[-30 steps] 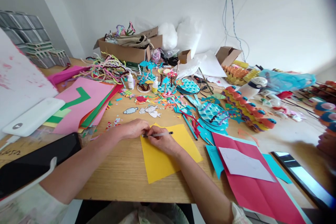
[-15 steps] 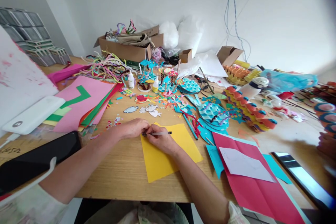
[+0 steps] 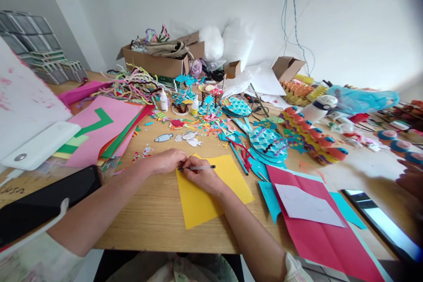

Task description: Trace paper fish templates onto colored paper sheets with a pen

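A pen (image 3: 205, 167) with a clear barrel lies slantwise in my right hand (image 3: 204, 179), whose fingers are closed around it. That hand rests on a yellow sheet of paper (image 3: 214, 205), near its upper left corner. My left hand (image 3: 172, 159) meets it there, fingers curled down at the corner; whatever they pinch is hidden. The pen's tip is also hard to see between the two hands. Just beyond them lie cut-out paper fish (image 3: 192, 138) and a blue-grey paper fish (image 3: 164, 138).
Pink paper (image 3: 112, 114) and a black phone (image 3: 49, 205) lie left. Right are a red sheet (image 3: 317, 233), blue paper fish (image 3: 267, 141), a painted egg-carton strip (image 3: 313, 139) and another phone (image 3: 380, 220). Glue bottles (image 3: 164, 100) stand behind scraps. Another person's hand (image 3: 410, 176) holds egg-carton cups.
At the right edge, the other person's egg-carton cups have swung left and tilted. My hands, the pen and the yellow sheet stay nearly as they were; the view has shifted slightly.
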The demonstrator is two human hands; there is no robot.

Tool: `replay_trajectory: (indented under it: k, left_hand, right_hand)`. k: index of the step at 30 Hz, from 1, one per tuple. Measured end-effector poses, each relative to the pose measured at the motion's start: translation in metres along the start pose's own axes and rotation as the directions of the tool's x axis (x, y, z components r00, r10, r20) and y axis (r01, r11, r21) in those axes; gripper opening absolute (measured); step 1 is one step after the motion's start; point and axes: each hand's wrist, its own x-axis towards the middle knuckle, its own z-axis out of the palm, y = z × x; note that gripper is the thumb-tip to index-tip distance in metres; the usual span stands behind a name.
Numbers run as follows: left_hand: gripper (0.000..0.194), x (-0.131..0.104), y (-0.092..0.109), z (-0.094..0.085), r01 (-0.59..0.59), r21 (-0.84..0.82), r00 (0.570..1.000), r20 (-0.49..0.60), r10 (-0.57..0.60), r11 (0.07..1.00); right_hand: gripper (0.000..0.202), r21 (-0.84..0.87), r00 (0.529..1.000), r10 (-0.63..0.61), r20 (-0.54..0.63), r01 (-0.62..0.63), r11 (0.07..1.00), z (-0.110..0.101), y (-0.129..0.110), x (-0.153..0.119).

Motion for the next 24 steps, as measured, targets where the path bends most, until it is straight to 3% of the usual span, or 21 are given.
replay_trajectory:
  k: [24]
  left_hand:
    - [0.020,0.0023,-0.0046,0.0027,-0.003,0.037,1.000,-0.008,0.003,0.999]
  right_hand:
    - [0.006,-0.033,0.999,-0.012,-0.048,0.010,0.999,0.0045,0.0009,-0.0020]
